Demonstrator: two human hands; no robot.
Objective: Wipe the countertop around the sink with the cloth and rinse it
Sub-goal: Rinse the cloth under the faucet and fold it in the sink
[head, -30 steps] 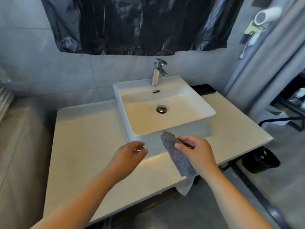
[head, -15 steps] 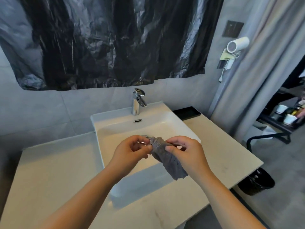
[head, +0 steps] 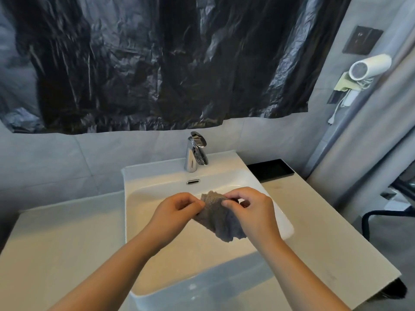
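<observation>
A grey cloth (head: 219, 217) hangs crumpled over the basin of the white square sink (head: 277, 215). My left hand (head: 176, 209) pinches its left edge. My right hand (head: 251, 209) pinches its top right edge with curled fingers. Both hands are held above the basin, in front of the chrome tap (head: 195, 153); no water is visibly running from it. The pale countertop (head: 60, 243) spreads to both sides of the sink. The drain is hidden behind the cloth and hands.
A black tray (head: 269, 169) lies on the countertop at the back right. Black plastic sheeting (head: 157, 63) covers the wall above the tap. A white hair dryer (head: 368, 67) hangs on the right wall beside a grey curtain (head: 368, 140). A black bin (head: 398, 288) shows below the counter's right corner.
Over the last second my hands came up with the cloth from the counter's front edge to over the basin, and my left hand took hold of it. The view tilted upward.
</observation>
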